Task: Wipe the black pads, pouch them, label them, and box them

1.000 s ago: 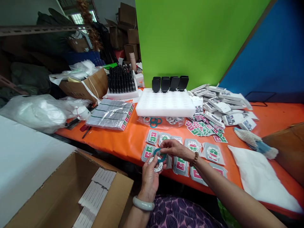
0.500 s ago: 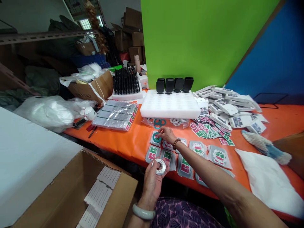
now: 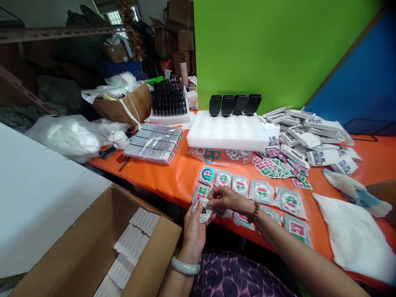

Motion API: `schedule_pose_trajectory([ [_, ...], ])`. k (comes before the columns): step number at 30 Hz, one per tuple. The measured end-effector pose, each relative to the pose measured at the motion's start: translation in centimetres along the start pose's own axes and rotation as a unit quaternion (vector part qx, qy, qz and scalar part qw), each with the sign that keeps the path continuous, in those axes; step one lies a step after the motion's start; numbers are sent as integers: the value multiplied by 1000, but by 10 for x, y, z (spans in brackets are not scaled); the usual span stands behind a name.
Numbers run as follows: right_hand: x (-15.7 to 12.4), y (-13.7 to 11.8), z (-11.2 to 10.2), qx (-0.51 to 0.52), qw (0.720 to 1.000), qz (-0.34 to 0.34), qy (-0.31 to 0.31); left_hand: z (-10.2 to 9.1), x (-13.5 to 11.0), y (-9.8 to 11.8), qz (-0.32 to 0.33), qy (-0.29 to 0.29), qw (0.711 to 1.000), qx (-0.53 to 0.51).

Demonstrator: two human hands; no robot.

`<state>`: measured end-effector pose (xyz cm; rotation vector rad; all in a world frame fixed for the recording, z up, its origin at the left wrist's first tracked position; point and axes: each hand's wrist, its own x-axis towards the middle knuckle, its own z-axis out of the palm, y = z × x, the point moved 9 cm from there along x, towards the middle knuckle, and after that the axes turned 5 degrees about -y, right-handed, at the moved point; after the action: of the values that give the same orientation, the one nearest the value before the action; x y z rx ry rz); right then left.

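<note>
My left hand holds a white ring with dark markings, its open centre facing up, just off the table's front edge. It may be a stack of rings; I cannot tell. My right hand has its thumb and fingertips pinched at the ring's upper right edge. Beyond the hands lie rows of flat grey packets with pink and green cards. On the far-left packet lies a shiny blue-teal ring. White patterned rings lie on its neighbours, such as the packet. My right hand and forearm hide part of the nearer row.
Behind the packets are a clear bag of rings and a white foam block holding black pieces. Loose cards and white boxes pile at right, near a white bag. An open carton stands at lower left.
My right hand has left the far-left packet and come back to the ring in my left hand. The teal ring on that packet now shows fully. The view has shifted slightly.
</note>
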<state>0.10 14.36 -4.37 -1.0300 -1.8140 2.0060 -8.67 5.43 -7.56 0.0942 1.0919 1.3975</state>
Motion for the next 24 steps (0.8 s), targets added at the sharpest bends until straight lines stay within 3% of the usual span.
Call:
schedule_pose_trajectory([
  [4, -8, 21, 9, 132, 990, 41, 7, 0, -3, -4, 0, -7, 1000, 7],
  [8, -4, 28, 1, 170, 983, 44, 44, 1, -9, -8, 5, -16, 1000, 13],
  [14, 14, 10, -28, 3, 985, -25, 173, -14, -20, -17, -16, 2, 1000, 19],
  [19, 30, 6, -31, -90, 971, -35, 221, -23, -24, -20, -35, 6, 999, 14],
  [24, 14, -10, -30, -167, 953, -65, 244, -13, -24, -16, -32, -30, 999, -15],
])
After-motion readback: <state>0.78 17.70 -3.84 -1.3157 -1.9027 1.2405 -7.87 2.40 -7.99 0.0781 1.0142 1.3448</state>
